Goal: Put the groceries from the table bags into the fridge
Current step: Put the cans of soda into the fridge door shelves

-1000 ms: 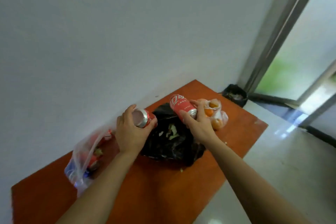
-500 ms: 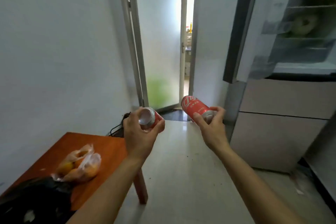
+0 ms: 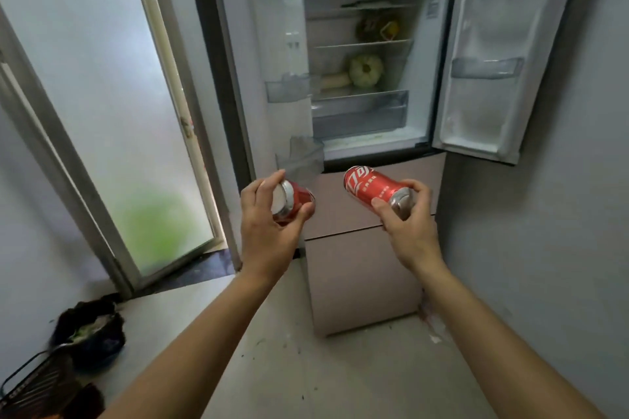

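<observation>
You now face the tall pale two-door fridge (image 3: 360, 282), both upper doors swung wide, its glass shelves far ahead and a frosted glass door (image 3: 102, 95) standing to the left. A second ago you stood over the bags on the orange table. That table has dropped out of view, so the carry looks nearly over and the placing not yet begun. Your left hand (image 3: 269, 231) curls fingers and thumb round the end of a red aluminium drink can (image 3: 297, 197) lying sideways. Your right hand (image 3: 412, 231) grips the silver end of a second red can (image 3: 371, 189), white-lettered and tilted up to the left. Both cans hang near you, short of the shelves, before the closed lower drawers.
</observation>
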Motion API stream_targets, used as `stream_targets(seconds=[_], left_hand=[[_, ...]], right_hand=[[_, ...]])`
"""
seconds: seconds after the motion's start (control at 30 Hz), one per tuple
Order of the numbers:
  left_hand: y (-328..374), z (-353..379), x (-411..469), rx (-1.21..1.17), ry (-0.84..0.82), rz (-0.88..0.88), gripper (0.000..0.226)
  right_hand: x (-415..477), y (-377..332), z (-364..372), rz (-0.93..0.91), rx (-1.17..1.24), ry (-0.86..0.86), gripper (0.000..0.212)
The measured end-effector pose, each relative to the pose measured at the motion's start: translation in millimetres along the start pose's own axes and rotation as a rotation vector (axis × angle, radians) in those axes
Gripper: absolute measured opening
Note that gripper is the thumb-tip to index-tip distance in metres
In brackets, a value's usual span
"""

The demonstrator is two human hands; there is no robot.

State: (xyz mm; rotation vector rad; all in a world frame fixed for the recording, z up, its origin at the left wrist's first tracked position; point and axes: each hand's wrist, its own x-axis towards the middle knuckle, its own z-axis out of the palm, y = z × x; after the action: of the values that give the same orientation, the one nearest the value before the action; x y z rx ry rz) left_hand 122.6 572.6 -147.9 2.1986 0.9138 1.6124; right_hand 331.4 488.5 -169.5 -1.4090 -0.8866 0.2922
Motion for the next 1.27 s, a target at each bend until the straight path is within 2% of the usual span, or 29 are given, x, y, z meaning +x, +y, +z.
stream_targets(seconds=[0.2,0.33,0.43,0.57,0.83,1.0,1.13,1.27], left_hand=[[-31,100,67,-0.103,-0.035,0.096,0.071],[-65,153,119,-0.161,0.015,0.134,0.077],[-89,179,153,-0.208,0.065,0.098,0.080],[-122,199,190,-0.173,0.117,0.081,0.076],[-164,208,222,0.111,0.179,-0.031,0.070],[-172,209,226,0.357,0.214,-0.127,0.059],[-181,211,226,0.534,0.158,-0.209,0.050],[-185,217,221,0.643,0.105,-0.266,0.048]], right_hand=[[93,35,-18,-0.034,-0.034,0.126,0.051],[170,52,-3,-0.057,-0.030,0.153,0.056],[225,57,16,-0.050,0.000,0.106,0.056],[282,68,48,-0.040,0.077,-0.003,0.057],[356,90,126,-0.053,0.188,-0.340,0.056],[395,99,166,-0.152,0.117,-0.597,0.057],[414,103,191,-0.245,0.056,-0.748,0.060],[419,114,204,-0.261,-0.012,-0.884,0.061]])
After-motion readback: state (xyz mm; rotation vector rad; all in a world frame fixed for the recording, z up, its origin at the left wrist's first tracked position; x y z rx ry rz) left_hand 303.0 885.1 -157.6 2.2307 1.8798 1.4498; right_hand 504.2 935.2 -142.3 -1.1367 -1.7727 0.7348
